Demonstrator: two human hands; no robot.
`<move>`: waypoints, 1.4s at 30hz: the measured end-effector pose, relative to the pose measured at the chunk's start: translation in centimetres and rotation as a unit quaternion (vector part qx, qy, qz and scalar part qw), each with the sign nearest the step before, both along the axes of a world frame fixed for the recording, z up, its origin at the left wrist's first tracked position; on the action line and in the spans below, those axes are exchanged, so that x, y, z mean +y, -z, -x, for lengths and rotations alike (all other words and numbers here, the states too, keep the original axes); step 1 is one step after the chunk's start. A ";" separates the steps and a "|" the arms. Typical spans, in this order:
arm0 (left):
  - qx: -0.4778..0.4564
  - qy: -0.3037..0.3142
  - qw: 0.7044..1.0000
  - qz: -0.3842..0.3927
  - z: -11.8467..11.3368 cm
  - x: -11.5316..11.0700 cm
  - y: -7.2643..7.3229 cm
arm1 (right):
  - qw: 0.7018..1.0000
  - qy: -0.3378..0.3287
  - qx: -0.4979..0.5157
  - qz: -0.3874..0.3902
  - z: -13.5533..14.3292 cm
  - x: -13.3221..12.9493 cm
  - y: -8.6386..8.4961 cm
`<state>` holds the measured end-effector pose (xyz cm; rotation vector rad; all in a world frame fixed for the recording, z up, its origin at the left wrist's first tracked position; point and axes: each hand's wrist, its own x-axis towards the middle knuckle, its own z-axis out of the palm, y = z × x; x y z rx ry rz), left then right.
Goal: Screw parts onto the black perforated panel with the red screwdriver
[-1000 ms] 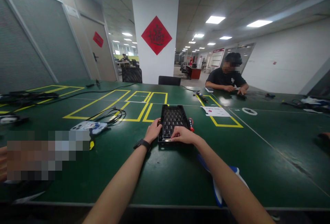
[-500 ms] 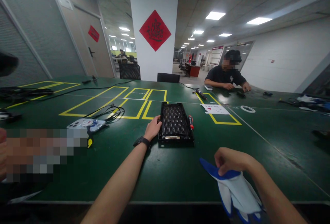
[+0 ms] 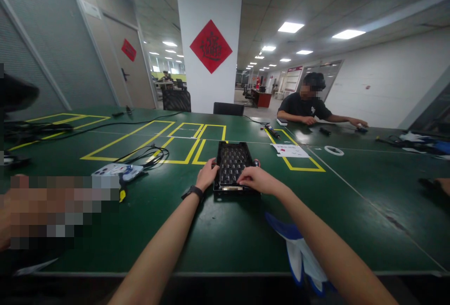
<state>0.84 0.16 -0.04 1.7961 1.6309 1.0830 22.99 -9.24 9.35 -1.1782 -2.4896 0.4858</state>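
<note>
A black tray-like case [image 3: 232,159] with rows of small shiny pockets lies on the green table in front of me. My left hand [image 3: 207,174], with a dark watch on the wrist, grips the case's left edge. Over the case's near right part is my right hand [image 3: 256,179], its fingers pinched together; whatever may be between the fingertips is too small to make out. A pale strip [image 3: 232,188] shows at the case's near end. White and blue gloves [image 3: 302,253] hang over the table's front edge, partly hidden by my right forearm.
Cables [image 3: 158,154] and a pale phone-like device [image 3: 119,170] lie at the left, beside a pixelated area. A white paper [image 3: 291,151], a tape ring [image 3: 333,151] and a black tool [image 3: 272,131] lie to the right. Another person [image 3: 312,103] sits across the table.
My right hand has left the gloves and moved up and left to the case. My left hand stays on the case. The person across has stretched an arm out to the right.
</note>
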 end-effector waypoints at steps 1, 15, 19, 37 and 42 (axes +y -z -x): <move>0.002 0.002 1.000 -0.003 0.0 0.0 0.0 | 1.000 -0.028 -0.004 0.000 1.0 1.1 0.6; 0.028 0.017 0.999 -0.039 0.0 0.2 0.6 | 0.995 0.005 0.058 -0.084 2.3 1.8 4.8; 0.023 0.020 0.997 -0.077 0.0 0.2 0.7 | 0.994 0.023 0.055 -0.087 2.3 1.8 5.0; 0.015 0.027 0.994 -0.105 0.0 -0.4 0.3 | 0.995 -0.009 0.020 -0.102 2.5 1.5 4.8; 0.008 0.037 0.993 -0.111 0.1 -0.3 0.5 | 0.995 -0.001 0.036 -0.089 2.4 1.7 5.1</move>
